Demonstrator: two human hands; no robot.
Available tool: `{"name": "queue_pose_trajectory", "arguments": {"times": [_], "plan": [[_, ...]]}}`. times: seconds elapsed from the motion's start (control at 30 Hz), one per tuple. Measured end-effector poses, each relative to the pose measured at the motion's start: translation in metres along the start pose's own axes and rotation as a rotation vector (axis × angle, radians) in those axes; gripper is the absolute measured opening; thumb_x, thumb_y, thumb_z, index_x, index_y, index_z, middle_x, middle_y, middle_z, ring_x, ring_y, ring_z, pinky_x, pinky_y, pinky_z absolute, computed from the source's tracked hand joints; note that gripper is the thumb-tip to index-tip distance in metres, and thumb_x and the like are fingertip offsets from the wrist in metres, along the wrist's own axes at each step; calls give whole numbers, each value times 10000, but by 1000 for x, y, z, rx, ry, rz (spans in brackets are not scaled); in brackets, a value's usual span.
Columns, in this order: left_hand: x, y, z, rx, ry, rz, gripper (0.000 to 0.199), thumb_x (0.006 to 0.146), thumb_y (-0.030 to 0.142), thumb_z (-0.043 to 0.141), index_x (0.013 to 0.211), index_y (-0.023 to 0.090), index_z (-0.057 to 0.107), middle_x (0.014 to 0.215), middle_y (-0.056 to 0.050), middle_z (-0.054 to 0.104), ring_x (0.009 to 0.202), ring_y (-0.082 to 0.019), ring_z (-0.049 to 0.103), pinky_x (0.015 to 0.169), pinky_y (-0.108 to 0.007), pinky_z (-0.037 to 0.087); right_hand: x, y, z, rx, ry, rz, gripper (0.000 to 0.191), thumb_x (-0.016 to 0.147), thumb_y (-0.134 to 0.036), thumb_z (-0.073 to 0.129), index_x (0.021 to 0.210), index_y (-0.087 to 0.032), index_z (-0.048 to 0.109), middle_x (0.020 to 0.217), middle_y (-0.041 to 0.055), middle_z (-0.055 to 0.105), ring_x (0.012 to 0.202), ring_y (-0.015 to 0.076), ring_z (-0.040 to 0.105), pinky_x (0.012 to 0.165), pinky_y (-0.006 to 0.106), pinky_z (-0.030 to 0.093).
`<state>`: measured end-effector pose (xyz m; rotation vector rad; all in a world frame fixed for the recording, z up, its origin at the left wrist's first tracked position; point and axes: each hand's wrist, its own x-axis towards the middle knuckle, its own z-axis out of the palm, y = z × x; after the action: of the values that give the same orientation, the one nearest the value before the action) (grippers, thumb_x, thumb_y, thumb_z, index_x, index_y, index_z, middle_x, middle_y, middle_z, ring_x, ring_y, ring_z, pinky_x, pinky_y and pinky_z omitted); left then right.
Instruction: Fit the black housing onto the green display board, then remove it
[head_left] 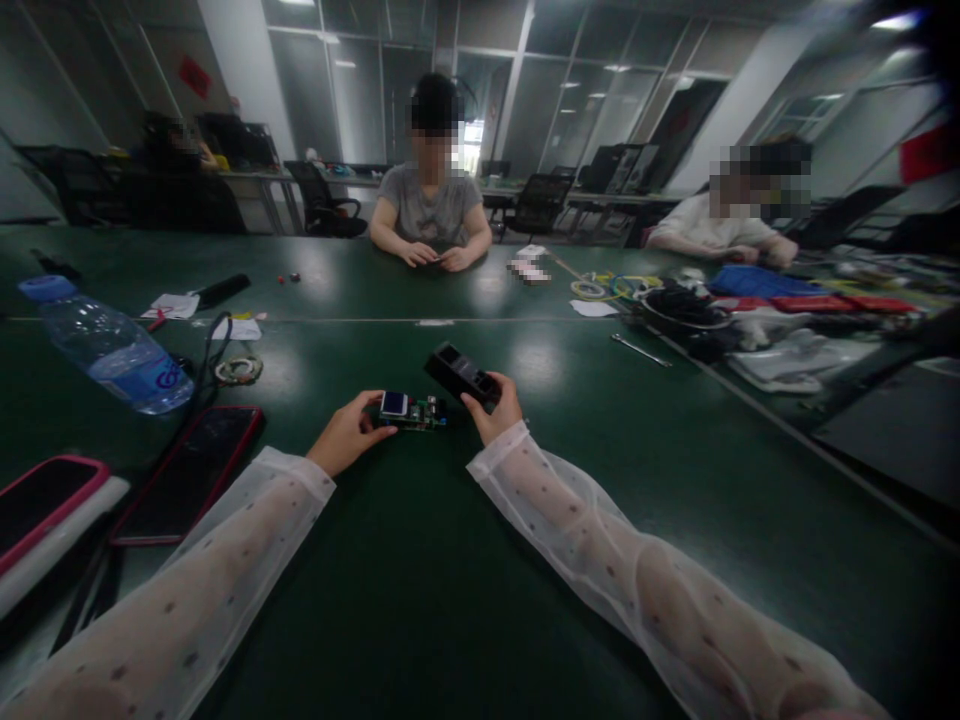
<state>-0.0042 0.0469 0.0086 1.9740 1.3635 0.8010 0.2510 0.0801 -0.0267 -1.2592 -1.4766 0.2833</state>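
Between the thumb and fingers of my left hand (351, 432) is the left end of a green circuit board (424, 412), which carries a small square display with a pale frame. My right hand (501, 405) grips the near end of a black plastic housing (459, 370), oblong and tilted, with rectangular openings on its upper face. The housing is just beyond and to the right of the board; a small gap shows between them. Fingertips behind both pieces are partly hidden. Sheer dotted sleeves cover both my forearms.
On the left are a water bottle (120, 350), a red-edged phone (191, 475), a pink-cased phone (49, 505) and a coiled cable (238, 370). A wrench (641, 350) lies to the right, near piled cables and bags (795, 315). Two people sit across the green table (420, 600).
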Motion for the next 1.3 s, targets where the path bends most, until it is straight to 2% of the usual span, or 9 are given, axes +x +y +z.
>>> {"name": "queue_pose_trajectory", "arguments": {"times": [0.13, 0.3, 0.4, 0.57, 0.63, 0.73, 0.8, 1.13, 1.3], "plan": [[0, 1, 0, -5, -3, -14, 537, 776, 334, 650, 1241, 170, 438, 710, 1, 588, 545, -133, 517, 518, -257, 401, -3, -21, -3, 145, -102, -73, 503, 765, -337, 633, 1197, -199, 415, 1125, 104, 528, 994, 230, 572, 882, 419, 493], [0, -1, 1, 6, 9, -7, 533, 772, 338, 651, 1228, 169, 433, 835, -40, 624, 533, -118, 523, 498, -245, 403, -7, -37, -7, 128, -258, -200, 501, 766, -323, 631, 1206, -212, 418, 1135, 101, 525, 1050, 240, 548, 908, 428, 484], [1, -3, 2, 12, 23, 7, 527, 763, 358, 656, 1203, 167, 439, 969, -85, 625, 546, -118, 541, 494, -248, 415, -8, -39, -7, 120, -327, -205, 486, 777, -310, 614, 1210, -223, 412, 1142, 101, 530, 1051, 244, 554, 906, 438, 485], [1, -5, 3, 49, 32, 15, 554, 757, 379, 661, 1212, 154, 440, 960, -99, 632, 568, -131, 553, 501, -248, 414, -9, -36, -5, 92, -405, -213, 501, 772, -288, 617, 1222, -230, 404, 1152, 95, 530, 1060, 247, 554, 905, 454, 483], [0, -4, 3, 47, 37, 19, 588, 755, 366, 664, 1250, 167, 417, 1053, -117, 610, 583, -125, 556, 517, -252, 427, -9, -35, -4, 73, -434, -230, 511, 769, -281, 622, 1226, -223, 403, 1154, 99, 528, 1063, 246, 551, 910, 454, 479], [0, -4, 4, 2, 62, 15, 725, 735, 348, 684, 1342, 214, 310, 1264, -149, 499, 587, -102, 554, 544, -260, 456, -9, -34, -4, 50, -436, -240, 518, 764, -286, 629, 1226, -206, 408, 1148, 111, 531, 1063, 250, 549, 910, 451, 477], [0, -5, 4, -5, 68, 7, 812, 715, 347, 703, 1379, 232, 249, 1314, -160, 457, 567, -88, 540, 540, -256, 457, -9, -34, -4, 42, -430, -232, 518, 764, -285, 630, 1226, -206, 409, 1145, 109, 534, 1058, 248, 552, 911, 450, 476], [0, -7, 4, 30, 48, 41, 748, 736, 393, 680, 1361, 236, 300, 1267, -142, 490, 594, -105, 537, 559, -269, 454, -8, -31, -3, -53, -492, -242, 509, 735, -270, 670, 1181, -202, 436, 1100, 98, 547, 1031, 244, 551, 902, 456, 472], [0, -6, 3, 38, 38, 29, 738, 739, 405, 674, 1358, 238, 309, 1253, -142, 497, 611, -122, 549, 561, -280, 455, -8, -33, -4, 5, -443, -193, 570, 715, -287, 699, 1203, -200, 418, 1088, 97, 534, 993, 231, 558, 879, 441, 488]]}}
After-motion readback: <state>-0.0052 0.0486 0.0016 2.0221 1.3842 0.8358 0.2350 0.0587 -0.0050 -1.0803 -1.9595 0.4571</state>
